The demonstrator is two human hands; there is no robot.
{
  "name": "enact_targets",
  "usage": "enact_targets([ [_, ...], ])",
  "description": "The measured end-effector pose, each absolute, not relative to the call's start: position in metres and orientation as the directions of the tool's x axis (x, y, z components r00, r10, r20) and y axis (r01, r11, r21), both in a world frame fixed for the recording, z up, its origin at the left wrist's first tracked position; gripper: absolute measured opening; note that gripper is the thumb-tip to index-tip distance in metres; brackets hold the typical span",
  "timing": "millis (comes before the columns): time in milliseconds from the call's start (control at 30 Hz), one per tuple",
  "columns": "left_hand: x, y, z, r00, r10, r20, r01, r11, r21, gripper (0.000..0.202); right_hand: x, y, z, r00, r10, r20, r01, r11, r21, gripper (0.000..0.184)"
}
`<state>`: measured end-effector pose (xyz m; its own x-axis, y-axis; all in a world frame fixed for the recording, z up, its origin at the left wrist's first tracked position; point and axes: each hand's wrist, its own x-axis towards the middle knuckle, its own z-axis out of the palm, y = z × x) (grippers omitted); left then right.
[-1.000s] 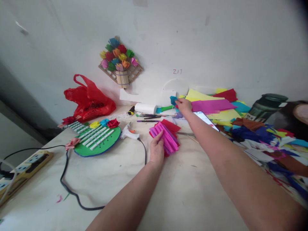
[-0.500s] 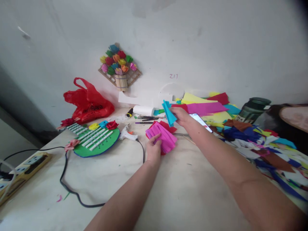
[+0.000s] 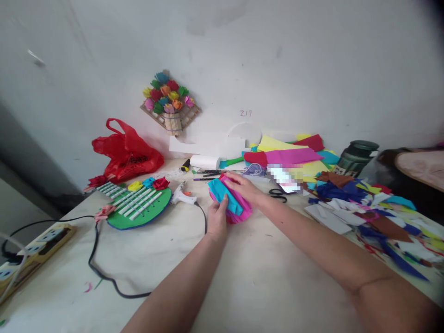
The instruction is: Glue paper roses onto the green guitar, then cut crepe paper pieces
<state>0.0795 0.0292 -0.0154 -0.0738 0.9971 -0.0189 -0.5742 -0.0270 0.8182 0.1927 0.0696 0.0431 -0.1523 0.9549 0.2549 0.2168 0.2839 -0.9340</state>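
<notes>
A folded light-blue piece of crepe paper (image 3: pixel 225 196) lies over magenta crepe paper (image 3: pixel 245 209), with a bit of red paper showing at the stack's edge. My left hand (image 3: pixel 218 218) grips the stack from the near side, its thumb pressed on the blue piece. At the far right edge, my right hand (image 3: pixel 241 187) has its fingers closed on the same crepe paper; its fingertips are partly hidden. The stack is held tilted just above the table. Behind it lie black pens (image 3: pixel 204 179) and, to the right, black-handled scissors (image 3: pixel 278 195).
Left stands a green round board with white paper strips (image 3: pixel 145 210) beside a glue gun (image 3: pixel 182 196) and its cord. A power strip (image 3: pixel 52 233) lies far left. Colourful paper scraps (image 3: pixel 385 222), a phone (image 3: pixel 284 179) and a dark bottle (image 3: pixel 357 159) are right; a red bag (image 3: pixel 132 152) stands behind.
My right hand has brought the blue crepe paper down and left onto the magenta piece. It now grips the stack's edge. Scissors and purple string have come into view behind the arm.
</notes>
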Motion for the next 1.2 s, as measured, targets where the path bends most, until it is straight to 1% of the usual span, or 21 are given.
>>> enact_targets([
  [67,0.079,0.028,-0.014,-0.059,0.998,0.009,-0.606,-0.042,0.795,0.035,0.2,0.067,0.044,-0.152,0.971,0.186,0.121,0.205,-0.971,0.052],
  [133,0.08,0.027,-0.011,-0.046,0.999,-0.007,-0.632,-0.023,0.775,0.036,0.207,0.064,0.044,-0.244,0.966,0.085,0.046,0.099,-0.994,0.059],
  [233,0.081,0.025,-0.005,-0.029,0.998,-0.05,-0.657,0.019,0.754,0.033,0.212,0.058,0.041,-0.35,0.936,-0.032,0.0,-0.035,-0.999,0.055],
  [367,0.082,0.02,0.005,0.017,0.999,-0.05,-0.692,0.047,0.72,0.034,0.209,0.053,0.033,-0.356,0.93,-0.092,-0.069,-0.124,-0.99,0.045],
  [467,0.081,0.017,0.01,0.044,0.998,-0.044,-0.682,0.062,0.729,0.035,0.205,0.051,0.03,-0.366,0.921,-0.136,-0.099,-0.184,-0.978,0.038],
  [667,0.08,0.018,0.011,0.002,0.998,-0.056,-0.656,0.044,0.754,0.032,0.204,0.049,0.027,-0.331,0.934,-0.134,-0.061,-0.163,-0.985,0.031],
  [800,0.079,0.019,0.009,-0.018,1.0,-0.022,-0.641,0.005,0.768,0.03,0.202,0.046,0.022,-0.306,0.944,-0.123,-0.052,-0.146,-0.988,0.03],
  [933,0.076,0.022,0.008,0.073,0.995,-0.075,-0.676,0.105,0.73,0.028,0.2,0.042,0.025,-0.31,0.941,-0.135,-0.03,-0.151,-0.988,0.026],
  [1000,0.074,0.023,0.009,0.114,0.99,-0.085,-0.69,0.141,0.71,0.027,0.199,0.04,0.028,-0.348,0.925,-0.152,-0.04,-0.176,-0.984,0.029],
  [1067,0.072,0.024,0.011,0.131,0.989,-0.072,-0.694,0.143,0.705,0.025,0.197,0.039,0.03,-0.398,0.904,-0.153,-0.062,-0.193,-0.979,0.033],
  [1133,0.071,0.026,0.011,0.124,0.991,-0.053,-0.697,0.125,0.706,0.025,0.193,0.036,0.031,-0.428,0.895,-0.124,-0.075,-0.172,-0.982,0.035],
  [1200,0.07,0.028,0.011,0.085,0.995,-0.044,-0.712,0.092,0.696,0.025,0.188,0.032,0.029,-0.395,0.917,-0.059,-0.091,-0.103,-0.99,0.035],
])
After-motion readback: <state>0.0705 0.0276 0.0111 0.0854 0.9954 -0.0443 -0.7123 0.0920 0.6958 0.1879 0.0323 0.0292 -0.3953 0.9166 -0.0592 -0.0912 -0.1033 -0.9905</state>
